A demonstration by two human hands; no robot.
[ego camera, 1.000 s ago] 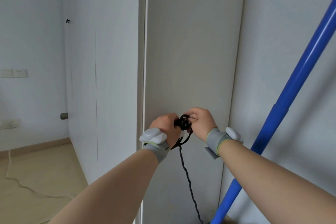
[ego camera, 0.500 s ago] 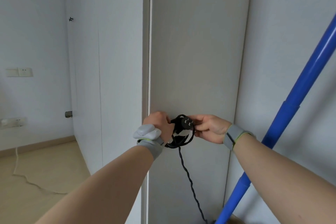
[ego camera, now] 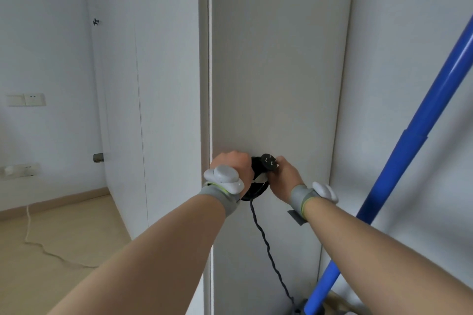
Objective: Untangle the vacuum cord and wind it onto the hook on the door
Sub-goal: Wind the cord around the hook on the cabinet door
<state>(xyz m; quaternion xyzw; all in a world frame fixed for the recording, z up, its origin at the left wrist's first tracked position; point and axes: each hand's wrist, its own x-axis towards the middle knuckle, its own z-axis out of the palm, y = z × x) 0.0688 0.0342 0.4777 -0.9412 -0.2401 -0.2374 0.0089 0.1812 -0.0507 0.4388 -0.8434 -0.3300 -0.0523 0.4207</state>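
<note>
Pale walls and a light wooden floor [ego camera: 64, 225] fill the left of my feed, with a wall switch [ego camera: 25, 100] above a socket [ego camera: 20, 170] and a thin white cable [ego camera: 46, 250] snaking across the boards. Straight ahead stands the grey door [ego camera: 276, 71], and both hands are up against its face.

From my seat I see the left hand [ego camera: 234, 165] as a fist, knuckles toward the camera, curled round the black cord [ego camera: 258, 190], which is gathered in a small coil against the door. The right hand [ego camera: 288, 176] sits just beside it, fingertips pinching the round black plug [ego camera: 268, 161] at the top of the coil; the plug's prongs face the camera. The two hands are close together, with the coil between them. A sliver of white shows inside the coil, and I cannot tell what it is.

One strand of the cord drops from the coil and runs, wavy, down the door to the bottom of the picture, where it ends near the foot of a blue pole [ego camera: 409, 140]. That pole leans across the right side, from the bottom up to the right edge, in front of a white wall. Each wrist wears a grey band carrying a white pod [ego camera: 224, 178].
</note>
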